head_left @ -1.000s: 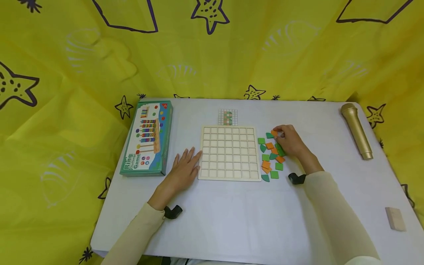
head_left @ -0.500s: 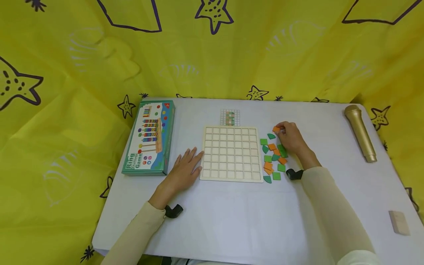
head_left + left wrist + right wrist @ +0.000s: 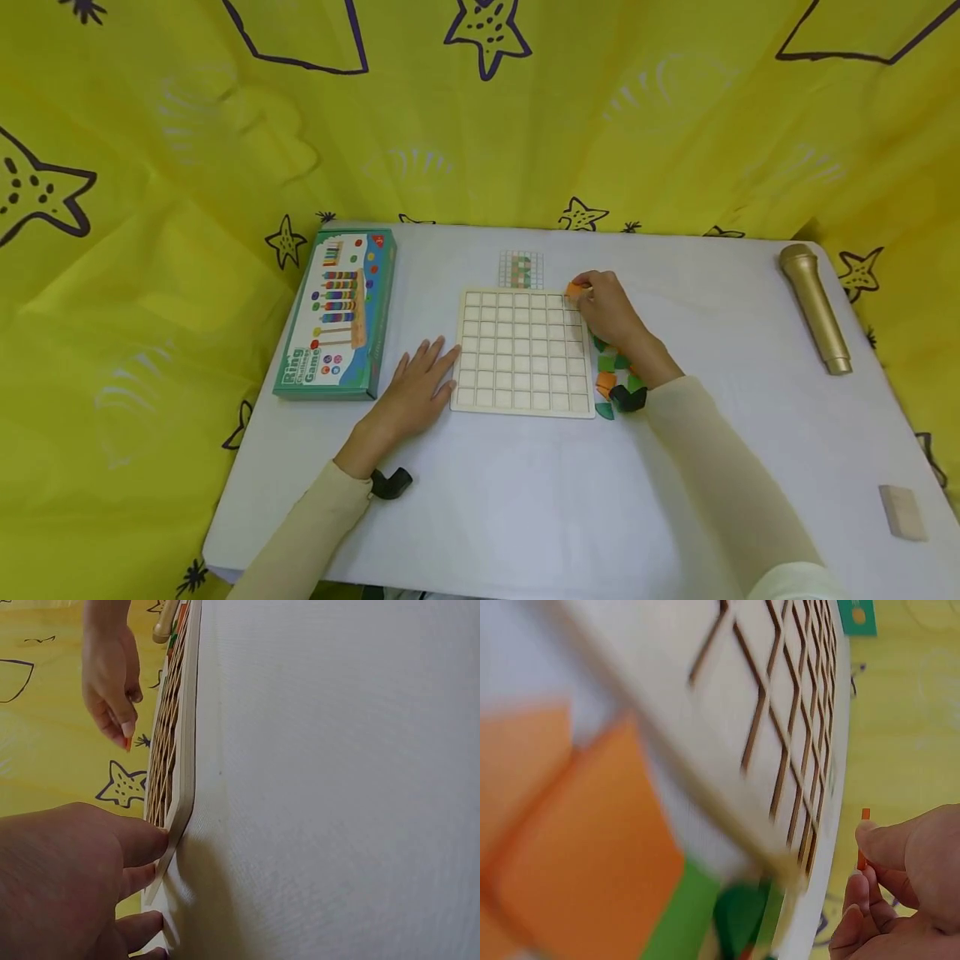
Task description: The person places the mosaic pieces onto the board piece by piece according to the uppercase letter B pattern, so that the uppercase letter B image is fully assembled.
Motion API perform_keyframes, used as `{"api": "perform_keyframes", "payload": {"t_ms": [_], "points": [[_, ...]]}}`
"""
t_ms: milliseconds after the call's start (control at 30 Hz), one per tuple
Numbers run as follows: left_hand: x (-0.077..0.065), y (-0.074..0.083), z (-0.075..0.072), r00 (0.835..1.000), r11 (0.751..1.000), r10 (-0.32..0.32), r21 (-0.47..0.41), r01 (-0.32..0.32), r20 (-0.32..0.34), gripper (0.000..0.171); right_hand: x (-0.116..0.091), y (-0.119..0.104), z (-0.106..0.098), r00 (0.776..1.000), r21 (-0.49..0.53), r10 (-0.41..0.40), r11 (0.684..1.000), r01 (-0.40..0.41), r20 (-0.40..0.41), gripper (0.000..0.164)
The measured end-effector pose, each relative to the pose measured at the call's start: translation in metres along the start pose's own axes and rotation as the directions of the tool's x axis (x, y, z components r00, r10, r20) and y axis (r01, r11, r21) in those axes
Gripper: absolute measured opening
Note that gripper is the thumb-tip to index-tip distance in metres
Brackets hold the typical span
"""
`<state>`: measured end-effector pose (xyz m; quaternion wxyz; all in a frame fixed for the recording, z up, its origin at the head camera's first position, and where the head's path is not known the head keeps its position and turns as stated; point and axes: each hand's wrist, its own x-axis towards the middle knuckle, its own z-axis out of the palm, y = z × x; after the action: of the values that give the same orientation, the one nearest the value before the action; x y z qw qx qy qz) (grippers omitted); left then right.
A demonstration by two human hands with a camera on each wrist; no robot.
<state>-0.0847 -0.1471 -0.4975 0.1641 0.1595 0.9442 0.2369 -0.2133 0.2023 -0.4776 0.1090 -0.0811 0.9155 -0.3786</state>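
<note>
The right hand's (image 3: 611, 312) grip pinches a small, flat orange tile (image 3: 574, 291) between thumb and fingers, at the far right corner of a pale wooden board (image 3: 517, 350) divided into square compartments. From the head alone, the tile's height is hard to judge; the left wrist view shows it raised clear of the board, and the right wrist view catches it edge-on. The right hand covers part of the board's far right side, while the hand, wrist and black wrist device (image 3: 630, 398) hide some of the loose orange and green tiles (image 3: 605, 382) just beside it. Close and blurred, several of these fill a corner of the right wrist view. The left hand (image 3: 411, 402) lies with its fingers spread, touching the board's left edge. Beyond the far edge sits a small printed grid card (image 3: 521, 270) with a coloured pattern. Farther out on the white tabletop (image 3: 525, 500) are a green-and-white "Ring Game" box (image 3: 333, 317) at left, a gold microphone (image 3: 816, 308) at far right and a plain wooden block (image 3: 903, 512) nearer the person. Yellow cloth (image 3: 480, 125) with dark starfish outlines hangs behind.
</note>
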Motion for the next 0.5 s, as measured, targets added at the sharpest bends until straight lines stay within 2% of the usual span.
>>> {"api": "perform_keyframes", "payload": {"t_ms": [267, 367, 500], "points": [[0.0, -0.001, -0.004, 1.0, 1.0, 0.003, -0.01, -0.003, -0.012, 0.061, 0.004, -0.038, 0.039, 0.994, -0.048, -0.07, 0.996, 0.074, 0.088, 0.037], [0.0, -0.001, -0.004, 1.0, 1.0, 0.003, -0.011, -0.003, -0.016, 0.061, 0.005, -0.046, 0.049, 0.989, -0.074, -0.1, 0.991, 0.108, 0.109, 0.035], [-0.001, 0.001, -0.003, 1.0, 1.0, 0.005, -0.029, -0.005, -0.009, 0.061, 0.006, -0.051, 0.06, 0.987, -0.103, -0.096, 0.989, 0.11, 0.127, 0.033]]}}
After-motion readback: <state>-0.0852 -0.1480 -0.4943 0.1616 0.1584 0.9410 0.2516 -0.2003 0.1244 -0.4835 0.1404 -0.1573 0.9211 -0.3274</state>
